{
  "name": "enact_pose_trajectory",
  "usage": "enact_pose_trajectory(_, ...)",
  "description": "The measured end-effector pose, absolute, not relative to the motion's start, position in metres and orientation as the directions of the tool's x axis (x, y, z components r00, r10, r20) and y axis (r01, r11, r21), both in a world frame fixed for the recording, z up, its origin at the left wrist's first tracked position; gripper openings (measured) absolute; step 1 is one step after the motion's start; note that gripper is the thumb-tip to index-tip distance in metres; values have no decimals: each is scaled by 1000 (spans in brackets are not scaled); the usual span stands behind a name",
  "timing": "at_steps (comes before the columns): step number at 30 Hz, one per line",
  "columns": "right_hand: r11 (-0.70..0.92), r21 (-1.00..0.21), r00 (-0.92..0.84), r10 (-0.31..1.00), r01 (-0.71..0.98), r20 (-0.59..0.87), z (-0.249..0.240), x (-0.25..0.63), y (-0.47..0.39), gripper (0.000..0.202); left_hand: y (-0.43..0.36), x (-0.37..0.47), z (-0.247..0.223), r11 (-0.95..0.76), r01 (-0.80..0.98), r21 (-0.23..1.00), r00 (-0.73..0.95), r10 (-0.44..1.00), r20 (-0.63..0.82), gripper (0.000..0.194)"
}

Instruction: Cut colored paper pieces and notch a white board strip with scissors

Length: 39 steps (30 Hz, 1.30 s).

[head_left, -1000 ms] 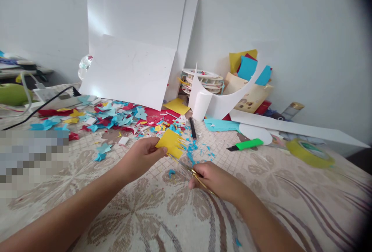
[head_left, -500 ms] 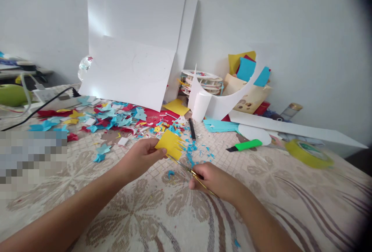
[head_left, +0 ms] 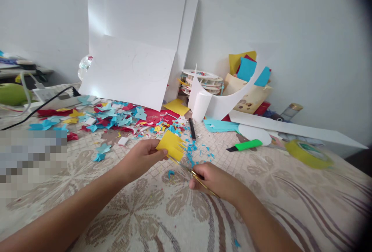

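Between the thumb and fingers of my left hand (head_left: 148, 152) is a piece of yellow paper (head_left: 170, 144), its right edge cut into thin fringe strips. My right hand (head_left: 210, 180) grips a pair of scissors (head_left: 193, 173) with gold-coloured handles. The blades point up and left and meet the lower edge of the yellow paper; how far apart they stand is hard to see. Blue paper scraps (head_left: 192, 151) lie on the patterned tablecloth (head_left: 130, 213) just beyond the scissors. One curled blue scrap (head_left: 171, 173) rests below the paper.
Cut paper flowers and scraps (head_left: 116, 118) cover the back left. A black pen-like stick (head_left: 192, 129), a green cutter (head_left: 247, 145) and a roll of yellow tape (head_left: 309, 154) lie to the right. White boards (head_left: 130, 70) lean on the wall. A black cable (head_left: 43, 107) runs at left.
The yellow paper and my left hand have shifted very slightly to the right. My right hand and the scissors stay nearly in place at the paper's lower edge.
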State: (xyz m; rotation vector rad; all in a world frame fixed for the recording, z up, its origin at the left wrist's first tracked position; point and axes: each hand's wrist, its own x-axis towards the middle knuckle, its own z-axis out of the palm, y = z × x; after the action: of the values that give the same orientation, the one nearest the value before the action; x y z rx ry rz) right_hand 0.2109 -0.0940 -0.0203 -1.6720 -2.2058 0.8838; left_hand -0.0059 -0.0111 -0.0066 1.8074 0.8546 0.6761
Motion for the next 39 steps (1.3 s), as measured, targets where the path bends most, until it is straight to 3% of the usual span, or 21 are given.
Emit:
enact_pose_trajectory(14, 136, -632, -311, 934, 763, -175, -22, 212, -94, 34, -12, -7, -2, -260, 331, 907, 572, 820, 26, 23)
enact_pose_trajectory(39, 216, -536, -337, 932, 816, -137, -30, 215, -92, 47, -17, -9, 5, -358, 372, 856, 566, 819, 97, 23)
